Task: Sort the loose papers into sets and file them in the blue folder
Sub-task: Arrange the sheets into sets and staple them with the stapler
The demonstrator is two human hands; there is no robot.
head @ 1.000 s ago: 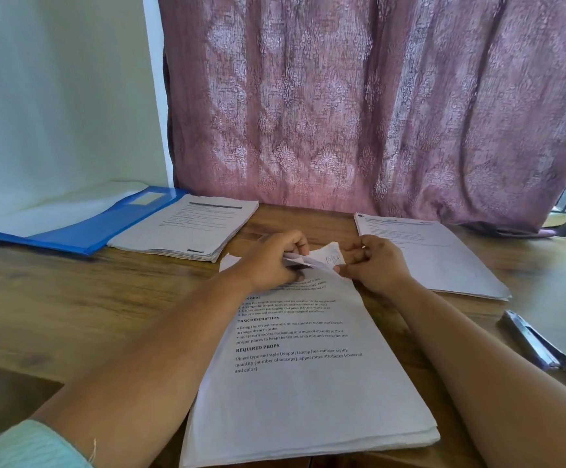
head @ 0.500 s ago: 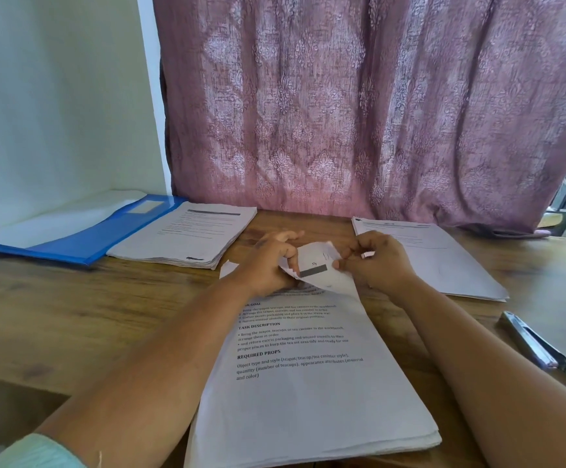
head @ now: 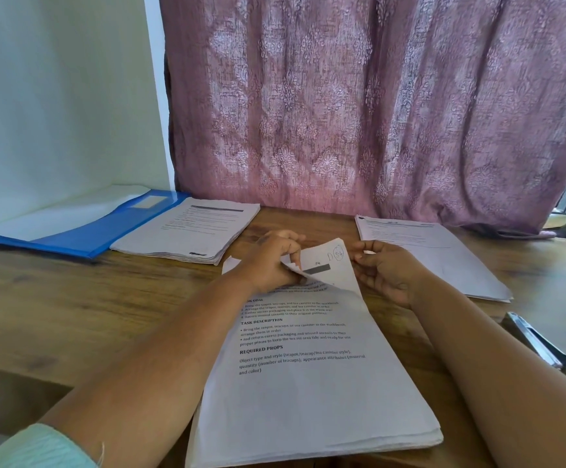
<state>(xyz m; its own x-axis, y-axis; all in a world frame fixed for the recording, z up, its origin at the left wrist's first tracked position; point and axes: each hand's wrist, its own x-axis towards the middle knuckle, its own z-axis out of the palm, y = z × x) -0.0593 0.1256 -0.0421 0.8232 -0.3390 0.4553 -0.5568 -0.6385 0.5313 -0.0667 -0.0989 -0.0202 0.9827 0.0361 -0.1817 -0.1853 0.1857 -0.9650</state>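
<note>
My head view is lit by soft daylight that filters through the pink curtain, whose folds glow brightest low in the middle. A sliver of bright outdoor light shows at the right edge. The white wall is evenly lit, with no glare. Shadows on the wooden table are faint and diffuse. The printed text on the nearest stack of paper reads sharp; the far stacks look softer. Straight lines bow toward the edges, and the stapler is smeared.
</note>
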